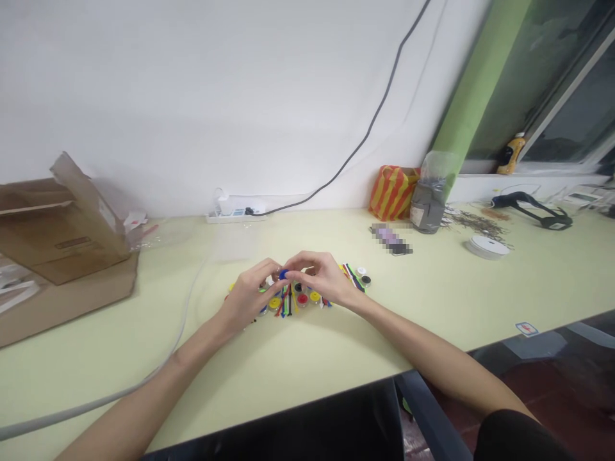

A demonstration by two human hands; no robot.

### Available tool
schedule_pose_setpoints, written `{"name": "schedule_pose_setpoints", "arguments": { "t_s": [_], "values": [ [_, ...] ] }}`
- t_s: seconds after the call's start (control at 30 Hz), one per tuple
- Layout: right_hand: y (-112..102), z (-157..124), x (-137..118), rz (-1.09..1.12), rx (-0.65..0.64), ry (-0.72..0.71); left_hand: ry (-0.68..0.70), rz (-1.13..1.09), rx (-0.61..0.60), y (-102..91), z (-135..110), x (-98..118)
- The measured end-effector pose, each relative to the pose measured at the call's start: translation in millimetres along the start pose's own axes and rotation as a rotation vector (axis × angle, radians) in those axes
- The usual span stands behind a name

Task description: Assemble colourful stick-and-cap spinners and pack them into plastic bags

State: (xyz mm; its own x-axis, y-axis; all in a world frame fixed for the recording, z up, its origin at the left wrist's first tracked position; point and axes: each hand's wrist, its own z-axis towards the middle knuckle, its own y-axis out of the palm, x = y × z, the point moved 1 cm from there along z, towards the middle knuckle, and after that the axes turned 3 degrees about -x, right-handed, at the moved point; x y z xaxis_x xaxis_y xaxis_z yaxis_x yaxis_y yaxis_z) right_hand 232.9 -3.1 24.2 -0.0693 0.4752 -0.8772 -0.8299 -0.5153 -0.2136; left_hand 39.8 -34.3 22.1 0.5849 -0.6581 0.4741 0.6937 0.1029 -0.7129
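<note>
Over the middle of the table, my left hand (pixel 254 288) and my right hand (pixel 319 275) meet, fingertips pinched on a small round blue piece (pixel 283 274). Its exact kind is too small to make out. Beneath and around them lie several small round discs, among them a red disc (pixel 302 299), a yellow disc (pixel 274 303) and a black disc (pixel 366 280). Thin coloured arrow-shaped sticks (pixel 287 306) lie between the discs. More sticks (pixel 353 276) rest beyond my right wrist. My hands hide part of this group.
An open cardboard box (pixel 72 237) stands at the left, near a grey cable (pixel 177 339). Along the wall are a power strip (pixel 235 214), a striped bag (pixel 391 192) and a dark jar (pixel 427 205). A phone (pixel 391 239) and a white spool (pixel 487 247) lie right.
</note>
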Motion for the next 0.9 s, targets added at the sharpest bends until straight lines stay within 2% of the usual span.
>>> {"name": "schedule_pose_setpoints", "arguments": {
  "t_s": [0.17,0.27,0.33,0.43,0.5,0.6,0.7,0.9],
  "values": [
    [6.7,-2.0,5.6,0.108,-0.028,0.014,0.01,0.04,0.049,5.2,-4.5,-1.9],
    [-8.1,-1.4,0.6,0.0,-0.016,-0.001,0.036,0.08,0.117,4.4,-4.4,-1.9],
    [-33.3,-1.1,-3.3,-0.233,0.011,-0.009,0.043,0.12,0.15,1.2,-3.8,-3.9],
    [-87.1,-2.8,-2.4,-0.673,-0.009,0.05,0.079,0.162,0.143,-3.2,-2.9,-8.4],
    [-121.8,-5.7,3.8,-0.81,-0.033,0.179,0.106,0.174,0.117,-4.1,-2.8,-10.8],
    [-152.7,-11.2,15.7,-0.863,-0.208,0.461,0.121,0.184,0.084,-3.2,-3.2,-12.4],
    [-157.9,-14.6,21.8,-0.831,-0.326,0.619,0.13,0.189,0.073,-2.2,-3.8,-13.3],
    [-150.3,-15.2,24.7,-0.757,-0.408,0.654,0.127,0.181,0.064,-2.6,-3.0,-12.6]
  ]
}}
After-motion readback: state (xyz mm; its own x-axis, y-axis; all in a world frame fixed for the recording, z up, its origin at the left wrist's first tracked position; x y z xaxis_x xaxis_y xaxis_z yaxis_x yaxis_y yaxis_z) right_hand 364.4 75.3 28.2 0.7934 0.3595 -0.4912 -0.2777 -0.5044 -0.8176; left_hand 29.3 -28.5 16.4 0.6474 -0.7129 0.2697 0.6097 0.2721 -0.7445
